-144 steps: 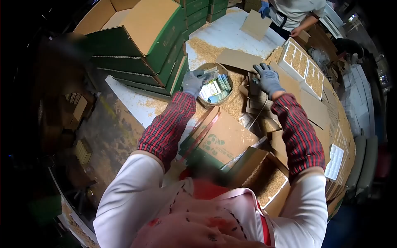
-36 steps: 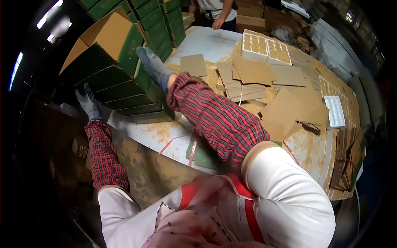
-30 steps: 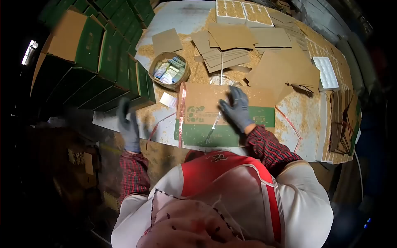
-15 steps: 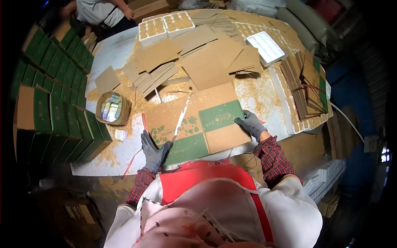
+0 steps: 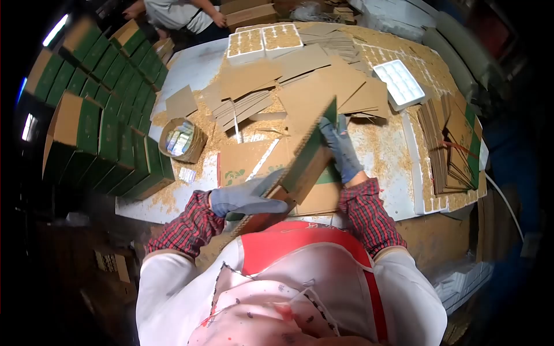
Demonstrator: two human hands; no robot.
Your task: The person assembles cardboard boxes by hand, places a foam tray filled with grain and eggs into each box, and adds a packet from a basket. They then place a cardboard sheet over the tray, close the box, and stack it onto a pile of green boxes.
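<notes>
Tilted up in front of my apron is a green and brown cardboard carton [image 5: 314, 164], partly folded open and held between my gloved hands. My left hand [image 5: 245, 198] grips its near left side, the fingers lying along the board and partly hidden. On the right side, my right hand [image 5: 341, 149] holds the raised panel, fingers pointing up along it. Beneath lies another printed flat carton [image 5: 239, 158] with a pale strip across it.
Green boxes [image 5: 109, 130] are stacked at left. A basket of small packets [image 5: 183, 140] stands beside them. Loose cardboard sheets [image 5: 309, 86], a white foam tray [image 5: 398, 85] and filled trays [image 5: 245, 45] cover the back. Folded cartons [image 5: 450, 144] stand right. Another person [image 5: 179, 14] is far left.
The carton that lay flat is now lifted and tilted, its panels bent apart. Both hands have come closer together, the left moving right and the right moving inward and up.
</notes>
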